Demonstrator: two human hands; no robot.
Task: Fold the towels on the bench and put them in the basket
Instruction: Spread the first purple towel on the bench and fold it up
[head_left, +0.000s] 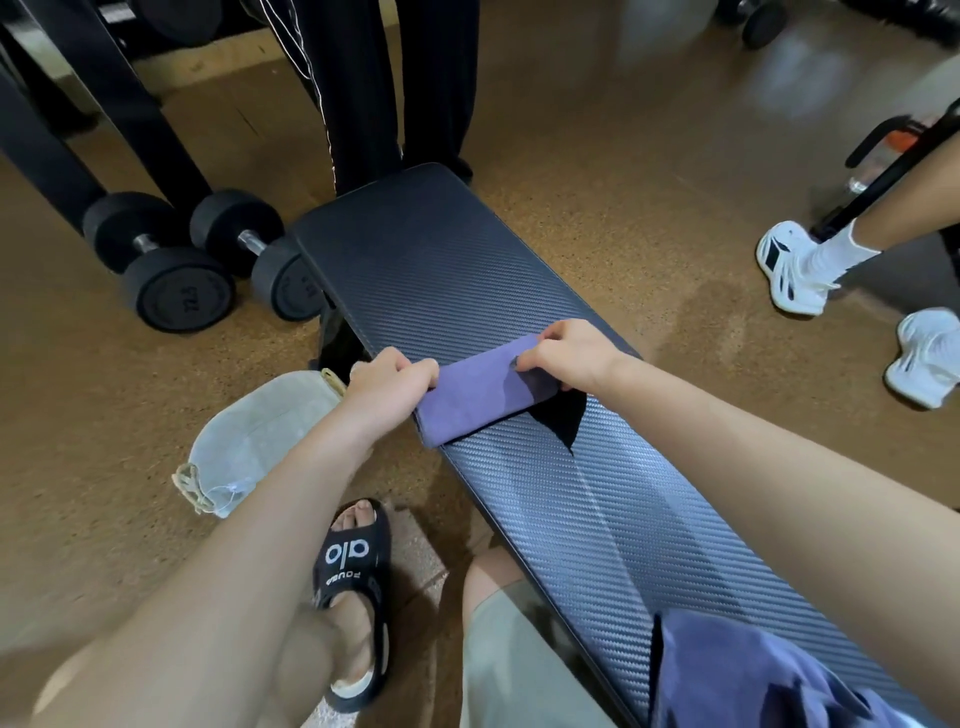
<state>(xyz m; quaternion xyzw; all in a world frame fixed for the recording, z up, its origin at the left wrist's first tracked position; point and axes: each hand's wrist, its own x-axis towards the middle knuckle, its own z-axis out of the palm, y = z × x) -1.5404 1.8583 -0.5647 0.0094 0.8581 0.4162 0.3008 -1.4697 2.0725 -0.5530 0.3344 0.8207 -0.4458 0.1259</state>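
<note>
Head view: purple towel (480, 392) folded compact, flat on bench (415, 260).

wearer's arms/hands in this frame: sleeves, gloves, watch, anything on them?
Nothing worn on either. The left hand and right hand are bare, without gloves, and no rings show. Both forearms are uncovered up to the frame edge, with no sleeve, watch or band in view.

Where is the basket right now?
In the head view, the grey fabric basket sits on the floor left of the bench, beside the left hand and behind the sandalled foot.
</note>
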